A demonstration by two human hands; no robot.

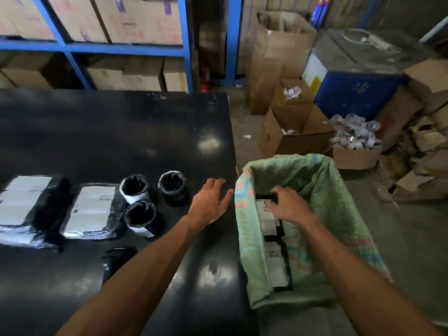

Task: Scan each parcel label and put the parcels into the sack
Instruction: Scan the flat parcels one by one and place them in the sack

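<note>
The right hand (287, 206) reached into the green sack (320, 190), its fingers pinching the black edge of a labelled parcel (275, 258) that lay beneath the wrist. Just left of it, the left hand (209, 201) hovered spread over the black table (121, 132), with three round parcels (143, 214) and two flat parcels (89, 209) further left.

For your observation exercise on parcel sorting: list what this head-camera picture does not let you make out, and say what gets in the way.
- Label text on the flat parcels on the table: blurred and too small to read.
- The leftmost parcel: cut off by the left edge.
- What the right hand holds over the sack: a dark thing, mostly covered by its fingers.
- The sack's depths: hidden by its walls and the right arm.
- The black bundle near the left forearm: partly covered by it.
</note>
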